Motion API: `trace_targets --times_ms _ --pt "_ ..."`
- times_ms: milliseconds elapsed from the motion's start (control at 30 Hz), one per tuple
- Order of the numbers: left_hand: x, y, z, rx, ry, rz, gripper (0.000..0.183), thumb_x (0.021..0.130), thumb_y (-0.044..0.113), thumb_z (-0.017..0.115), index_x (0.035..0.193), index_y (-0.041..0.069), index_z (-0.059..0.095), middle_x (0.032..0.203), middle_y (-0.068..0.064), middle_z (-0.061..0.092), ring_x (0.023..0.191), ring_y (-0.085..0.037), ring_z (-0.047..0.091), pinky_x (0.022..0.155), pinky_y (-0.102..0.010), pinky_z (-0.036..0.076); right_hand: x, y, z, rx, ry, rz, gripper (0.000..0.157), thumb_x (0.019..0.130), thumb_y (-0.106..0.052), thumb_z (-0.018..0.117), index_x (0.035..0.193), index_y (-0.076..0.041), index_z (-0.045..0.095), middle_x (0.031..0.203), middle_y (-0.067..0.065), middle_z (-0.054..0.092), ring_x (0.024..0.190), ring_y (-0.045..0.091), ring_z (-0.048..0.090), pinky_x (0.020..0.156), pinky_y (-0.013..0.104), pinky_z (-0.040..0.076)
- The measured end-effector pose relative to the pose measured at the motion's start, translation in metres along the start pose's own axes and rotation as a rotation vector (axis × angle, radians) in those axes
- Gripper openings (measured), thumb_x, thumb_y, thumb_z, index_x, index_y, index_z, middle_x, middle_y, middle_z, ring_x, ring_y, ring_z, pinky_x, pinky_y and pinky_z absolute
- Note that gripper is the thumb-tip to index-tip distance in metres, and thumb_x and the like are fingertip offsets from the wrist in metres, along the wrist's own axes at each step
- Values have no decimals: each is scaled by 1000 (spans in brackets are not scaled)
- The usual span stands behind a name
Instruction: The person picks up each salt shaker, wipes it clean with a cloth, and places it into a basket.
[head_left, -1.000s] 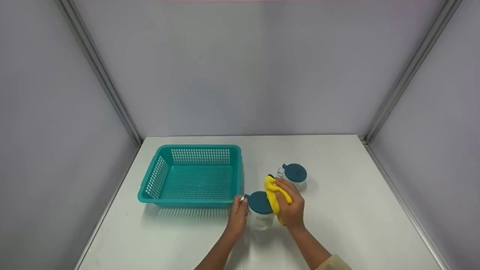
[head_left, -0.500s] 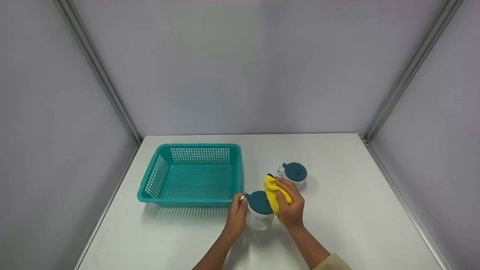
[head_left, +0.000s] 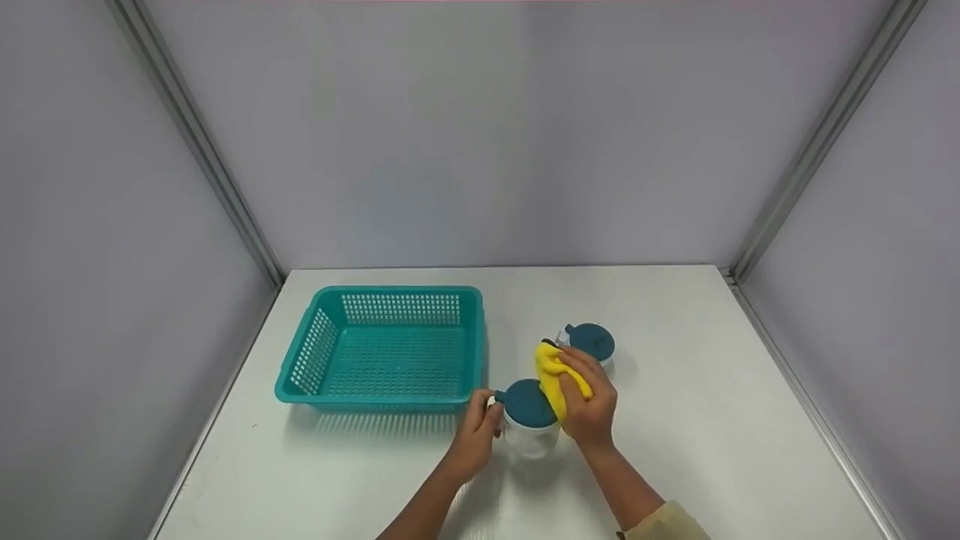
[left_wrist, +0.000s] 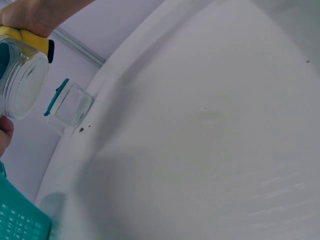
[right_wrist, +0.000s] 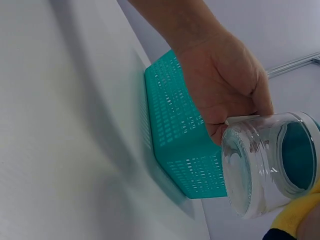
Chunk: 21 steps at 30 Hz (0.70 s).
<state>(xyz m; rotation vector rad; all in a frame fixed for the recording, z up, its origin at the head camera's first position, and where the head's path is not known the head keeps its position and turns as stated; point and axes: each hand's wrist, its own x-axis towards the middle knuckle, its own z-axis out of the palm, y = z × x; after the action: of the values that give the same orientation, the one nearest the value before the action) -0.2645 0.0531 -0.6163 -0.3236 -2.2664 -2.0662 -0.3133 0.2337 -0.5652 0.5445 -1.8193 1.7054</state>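
Observation:
My left hand (head_left: 472, 441) grips the handle of a clear glass jar (head_left: 531, 442) with a dark teal lid (head_left: 529, 403). In the right wrist view the jar (right_wrist: 262, 162) hangs above the table, and my fingers curl at its handle. A bunched yellow cloth (head_left: 553, 382) with a dark edge is gripped in my right hand (head_left: 592, 405) and presses against the jar's right side by the lid. Just behind my right hand stands a second lidded glass jar (head_left: 591, 342), partly hidden; its handle shows in the left wrist view on that jar (left_wrist: 72, 105).
A teal perforated plastic basket (head_left: 379, 403) with nothing in it stands on the white table (head_left: 720, 420), left of the hands. Its near right corner is close to my left hand. Grey panels (head_left: 480, 150) enclose the table at the back and both sides.
Both hands have shifted slightly to the right, together with the jar and the cloth. The cloth has stayed against the jar's right side. Basket and second jar stay in place.

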Motion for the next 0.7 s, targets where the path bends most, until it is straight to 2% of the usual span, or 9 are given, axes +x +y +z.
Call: trace_targets --times_ms 167,333,533,700 --pt "-1 -3 -1 -40 -54 16 24 109 24 33 121 3 36 104 -10 40 81 -17 40 77 -28 43 3 2 -2 21 -12 -1 29 85 13 56 111 6 69 119 23 65 111 10 63 93 16 49" --pt "-2 -5 -2 -55 -70 51 20 109 19 33 122 4 35 104 -11 41 86 -18 43 82 -30 45 6 21 -4 11 -71 2 31 85 13 58 111 2 71 120 19 67 112 13 63 94 16 48" --pt "-2 -7 -1 -56 -16 37 21 109 20 37 121 3 38 105 -10 44 88 -15 45 82 -29 44 16 35 -8 -94 -237 -53 31 86 3 66 111 -13 75 121 3 70 113 18 63 95 19 49" --pt "-3 -11 1 -48 29 33 19 108 15 39 121 2 40 103 -12 42 85 -14 43 76 -30 42 26 29 -9 -265 -411 -105 29 85 -9 71 111 -22 76 120 -10 69 111 13 63 93 32 54"
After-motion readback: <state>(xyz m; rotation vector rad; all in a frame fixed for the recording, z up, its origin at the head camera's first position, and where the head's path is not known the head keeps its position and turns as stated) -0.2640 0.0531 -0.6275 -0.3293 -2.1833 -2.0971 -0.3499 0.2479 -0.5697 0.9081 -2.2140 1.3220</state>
